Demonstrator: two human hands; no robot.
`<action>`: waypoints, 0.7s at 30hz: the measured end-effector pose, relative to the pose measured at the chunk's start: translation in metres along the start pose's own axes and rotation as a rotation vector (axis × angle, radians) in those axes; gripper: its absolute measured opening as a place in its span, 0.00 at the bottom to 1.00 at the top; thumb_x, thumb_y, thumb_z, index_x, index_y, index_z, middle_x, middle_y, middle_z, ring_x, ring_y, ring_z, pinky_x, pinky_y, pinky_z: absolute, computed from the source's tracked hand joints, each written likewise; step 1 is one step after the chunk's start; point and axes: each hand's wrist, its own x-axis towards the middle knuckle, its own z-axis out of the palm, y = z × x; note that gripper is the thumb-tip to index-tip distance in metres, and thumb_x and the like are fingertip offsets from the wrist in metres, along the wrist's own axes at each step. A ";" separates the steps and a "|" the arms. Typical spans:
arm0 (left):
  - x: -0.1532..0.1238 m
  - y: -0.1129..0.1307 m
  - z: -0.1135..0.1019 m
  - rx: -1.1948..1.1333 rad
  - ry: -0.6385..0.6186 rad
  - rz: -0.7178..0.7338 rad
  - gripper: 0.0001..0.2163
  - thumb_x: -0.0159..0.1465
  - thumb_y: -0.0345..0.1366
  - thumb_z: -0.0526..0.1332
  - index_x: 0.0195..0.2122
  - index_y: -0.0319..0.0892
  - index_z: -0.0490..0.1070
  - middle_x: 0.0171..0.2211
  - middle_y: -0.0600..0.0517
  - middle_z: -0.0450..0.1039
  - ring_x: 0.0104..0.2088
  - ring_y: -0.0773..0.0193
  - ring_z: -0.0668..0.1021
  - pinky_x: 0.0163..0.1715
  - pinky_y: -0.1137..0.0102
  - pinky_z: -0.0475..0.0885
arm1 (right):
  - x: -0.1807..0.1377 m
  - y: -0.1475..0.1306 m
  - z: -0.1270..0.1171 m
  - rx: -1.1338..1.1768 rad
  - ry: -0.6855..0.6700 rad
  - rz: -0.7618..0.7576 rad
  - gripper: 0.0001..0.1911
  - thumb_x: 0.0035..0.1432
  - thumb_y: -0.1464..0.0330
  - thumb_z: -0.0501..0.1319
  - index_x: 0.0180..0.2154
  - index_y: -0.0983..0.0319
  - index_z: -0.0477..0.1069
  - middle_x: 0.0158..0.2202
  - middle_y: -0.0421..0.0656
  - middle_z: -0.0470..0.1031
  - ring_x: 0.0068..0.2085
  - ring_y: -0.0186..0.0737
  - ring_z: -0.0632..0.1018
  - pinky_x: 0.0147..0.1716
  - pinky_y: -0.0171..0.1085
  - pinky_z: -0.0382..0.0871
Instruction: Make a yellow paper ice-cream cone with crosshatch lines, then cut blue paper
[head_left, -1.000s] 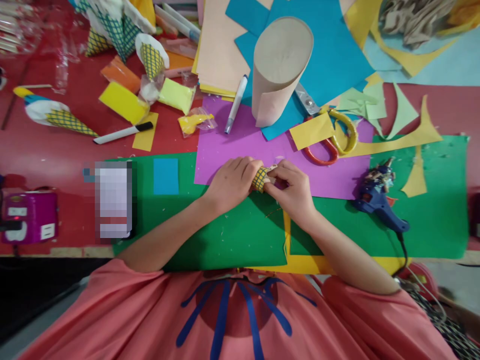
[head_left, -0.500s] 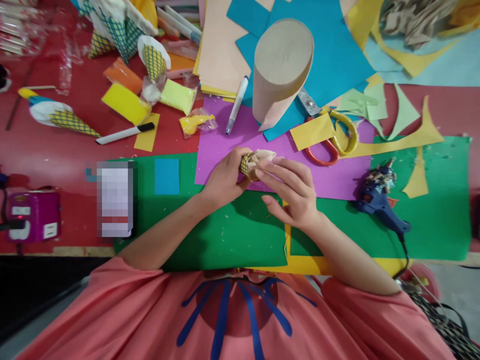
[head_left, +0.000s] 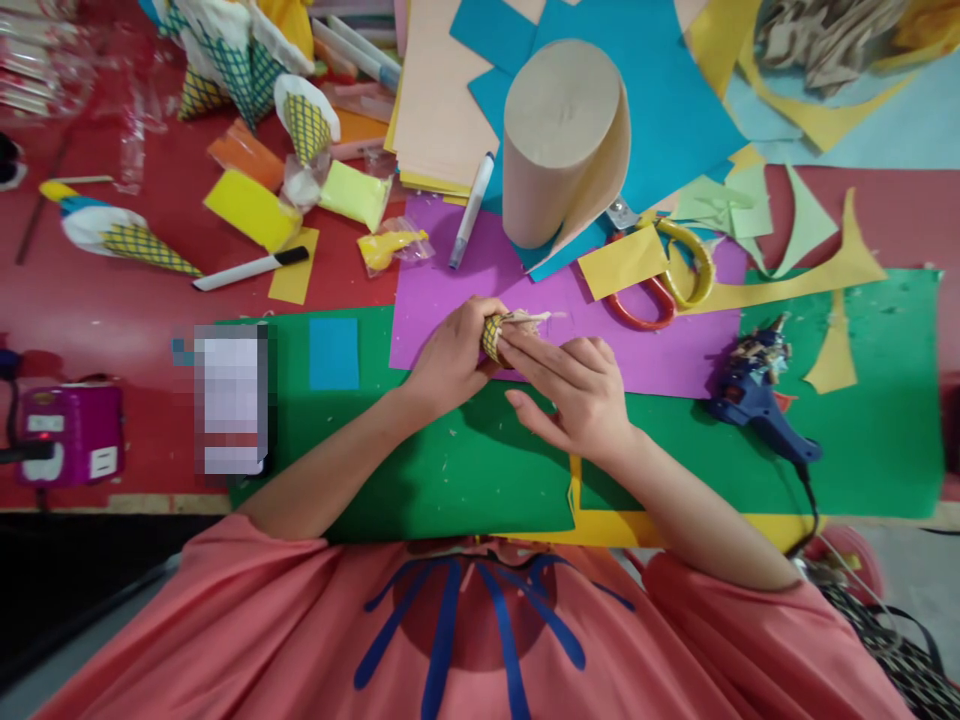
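My left hand (head_left: 448,352) is closed around a small cone (head_left: 492,338) with a yellow and dark checked pattern, held over the purple sheet. Crumpled beige paper (head_left: 525,319) sticks out of the cone's wide end, which faces right. Against that end press the outstretched fingertips of my right hand (head_left: 574,385); its thumb stands apart below and nothing is gripped in it. Part of the cone is hidden inside my left fingers. Behind my hands stands a roll of beige crepe-like paper (head_left: 562,150), its loose edge curling to the right.
Scissors (head_left: 652,285) lie right of the roll, partly under a yellow strip (head_left: 622,262). A blue glue gun (head_left: 761,405) with a cord rests at right. Markers (head_left: 471,210), clay packets (head_left: 251,208) and finished-looking checked cones (head_left: 124,232) spread across the left. A blurred-out rectangle (head_left: 230,400) is near my left arm.
My right hand has shifted slightly left, its fingers pushing further over the cone's open end and flattening the beige paper. The roll's loose edge has swung open to the right.
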 end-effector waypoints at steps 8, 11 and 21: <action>-0.002 0.003 0.001 -0.085 -0.059 -0.058 0.19 0.60 0.33 0.56 0.50 0.47 0.49 0.46 0.47 0.67 0.44 0.61 0.75 0.43 0.64 0.73 | -0.001 -0.003 0.008 0.091 -0.091 0.041 0.20 0.62 0.64 0.53 0.53 0.65 0.68 0.54 0.51 0.72 0.41 0.40 0.79 0.37 0.36 0.75; -0.002 0.006 0.001 -0.062 -0.052 -0.038 0.19 0.60 0.33 0.55 0.50 0.47 0.49 0.47 0.47 0.66 0.45 0.61 0.74 0.42 0.65 0.73 | 0.001 -0.005 0.009 0.085 -0.087 0.047 0.20 0.62 0.65 0.53 0.51 0.68 0.69 0.52 0.53 0.73 0.43 0.43 0.79 0.38 0.37 0.76; 0.002 -0.005 0.005 -0.131 0.096 0.154 0.20 0.56 0.33 0.57 0.49 0.45 0.56 0.43 0.48 0.66 0.42 0.59 0.73 0.39 0.64 0.72 | 0.000 -0.002 0.008 0.107 -0.118 0.062 0.21 0.62 0.65 0.53 0.54 0.67 0.66 0.54 0.53 0.71 0.48 0.44 0.78 0.42 0.38 0.77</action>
